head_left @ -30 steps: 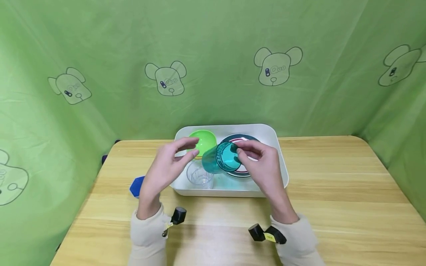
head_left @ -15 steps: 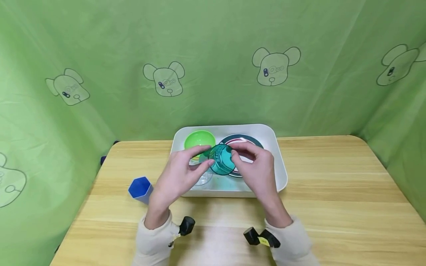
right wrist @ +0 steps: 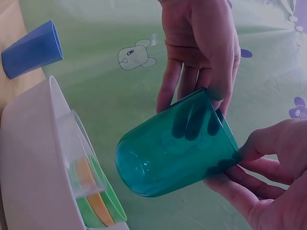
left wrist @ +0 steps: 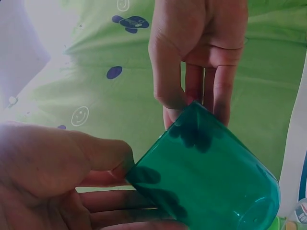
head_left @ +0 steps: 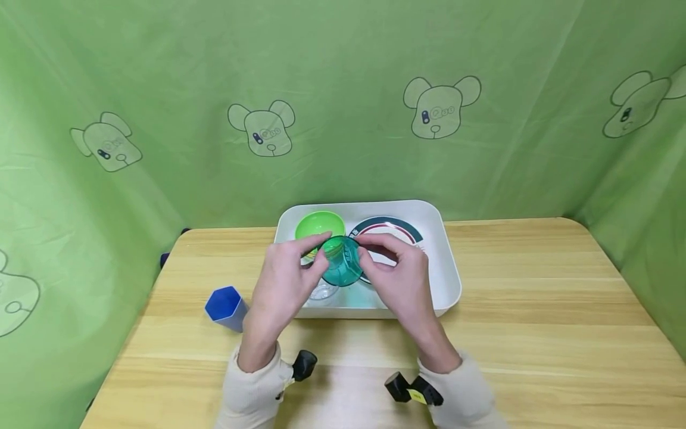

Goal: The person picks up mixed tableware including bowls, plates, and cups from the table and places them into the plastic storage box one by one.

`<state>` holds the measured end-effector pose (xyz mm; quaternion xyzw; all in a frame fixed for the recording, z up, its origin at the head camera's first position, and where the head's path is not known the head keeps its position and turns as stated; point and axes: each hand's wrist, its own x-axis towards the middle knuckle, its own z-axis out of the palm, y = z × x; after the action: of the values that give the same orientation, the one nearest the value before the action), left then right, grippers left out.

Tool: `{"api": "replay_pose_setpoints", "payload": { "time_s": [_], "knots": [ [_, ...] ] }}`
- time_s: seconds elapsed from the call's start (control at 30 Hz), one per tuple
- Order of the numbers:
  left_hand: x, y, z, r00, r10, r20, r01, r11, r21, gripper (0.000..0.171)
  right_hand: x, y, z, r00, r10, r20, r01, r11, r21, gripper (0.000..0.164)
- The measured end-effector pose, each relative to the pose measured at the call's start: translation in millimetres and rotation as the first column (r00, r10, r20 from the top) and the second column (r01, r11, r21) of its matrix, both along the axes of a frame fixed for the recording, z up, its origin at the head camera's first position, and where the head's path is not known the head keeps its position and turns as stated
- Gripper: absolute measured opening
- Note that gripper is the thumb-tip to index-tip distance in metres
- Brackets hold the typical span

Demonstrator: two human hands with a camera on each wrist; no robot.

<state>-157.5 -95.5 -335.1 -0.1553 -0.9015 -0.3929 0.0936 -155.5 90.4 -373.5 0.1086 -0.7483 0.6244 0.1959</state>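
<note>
A translucent teal cup (head_left: 342, 271) is held above the tray, its mouth toward the head camera. My left hand (head_left: 281, 277) pinches its rim on the left between thumb and fingers. On the other side my right hand (head_left: 402, 277) pinches the rim as well. The right wrist view shows the cup (right wrist: 168, 148) tilted, rounded base toward the tray, with fingertips of both hands (right wrist: 201, 43) dark through its wall. Below it a clear cup (head_left: 323, 291) stands in the tray, partly hidden by the left hand and the teal cup.
The white tray (head_left: 447, 286) also holds a green bowl (head_left: 320, 223), stacked over an orange one (right wrist: 101, 207), and a plate (head_left: 393, 224) with a dark green rim. A blue hexagonal cup (head_left: 236, 317) stands on the wooden table (head_left: 536, 310) left of the tray. Green curtain (head_left: 343, 173) hangs behind.
My left hand has come in and taken hold of the teal cup's rim. The cup has shifted left and turned its mouth toward the head camera; the right hand keeps its pinch.
</note>
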Motion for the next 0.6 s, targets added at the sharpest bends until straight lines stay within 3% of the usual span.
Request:
{"api": "replay_pose_setpoints", "payload": {
  "time_s": [0.2, 0.37, 0.6],
  "knots": [
    [-1.1, -1.0, -1.2, 0.994, 0.077, -0.072, -0.078, 0.997, -0.004, 0.026, 1.8, -4.4, -0.8, 0.999, 0.037, 0.024, -0.037, 0.999, -0.007, 0.019],
    [-5.8, -7.9, -5.0, 0.986, 0.097, -0.137, -0.097, 0.995, 0.009, 0.024, 2.2, -5.0, 0.8, 0.994, 0.094, 0.053, -0.092, 0.995, -0.045, 0.018],
    [-12.0, -23.4, -3.7, 0.992, 0.109, -0.060, -0.106, 0.993, 0.051, 0.024, 0.8, 0.0, 2.9, 0.990, 0.127, 0.066, -0.121, 0.989, -0.085, 0.018]
  ]
}}
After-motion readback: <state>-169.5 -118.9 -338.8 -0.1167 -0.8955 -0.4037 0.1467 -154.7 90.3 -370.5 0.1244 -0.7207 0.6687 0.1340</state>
